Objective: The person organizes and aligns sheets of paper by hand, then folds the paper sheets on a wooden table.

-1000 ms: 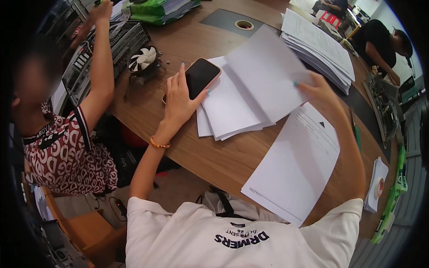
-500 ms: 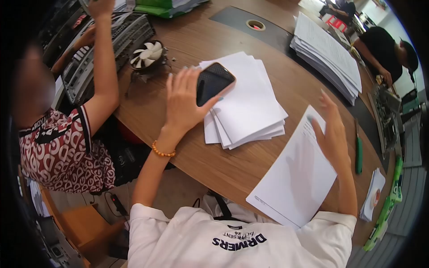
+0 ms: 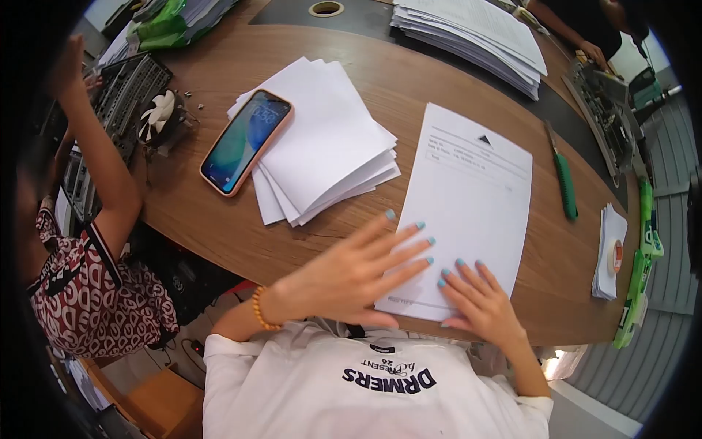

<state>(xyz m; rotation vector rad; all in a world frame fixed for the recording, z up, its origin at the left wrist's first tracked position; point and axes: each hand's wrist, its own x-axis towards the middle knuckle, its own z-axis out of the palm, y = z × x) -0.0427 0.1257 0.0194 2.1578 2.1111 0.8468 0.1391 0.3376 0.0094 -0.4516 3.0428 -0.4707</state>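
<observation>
A printed sheet of paper (image 3: 475,197) lies near the table's front edge, with a black triangle and lines of text at its far end. My left hand (image 3: 355,267), fingers stretched out, reaches over the sheet's lower left part. On its lower right part, close to the bottom edge, rests my right hand (image 3: 475,298) with the fingers spread. Neither hand grips anything. Left of the sheet is a stack of white paper (image 3: 325,135), its top sheets blank and unevenly fanned. A phone (image 3: 247,143) in a pink case, screen lit, lies partly on that stack's left side.
Beyond the sheet sits a thick paper pile (image 3: 468,36). A green-handled tool (image 3: 564,183) and small papers with a tape roll (image 3: 613,256) lie right. A cooling fan (image 3: 159,117) stands left, near a co-worker's arm (image 3: 102,146). Another person (image 3: 578,29) is at the far right.
My left hand has left the phone and come down to the sheet. My right hand has drawn back to the sheet's near end. The sheet lies straighter, and the phone's screen has lit up.
</observation>
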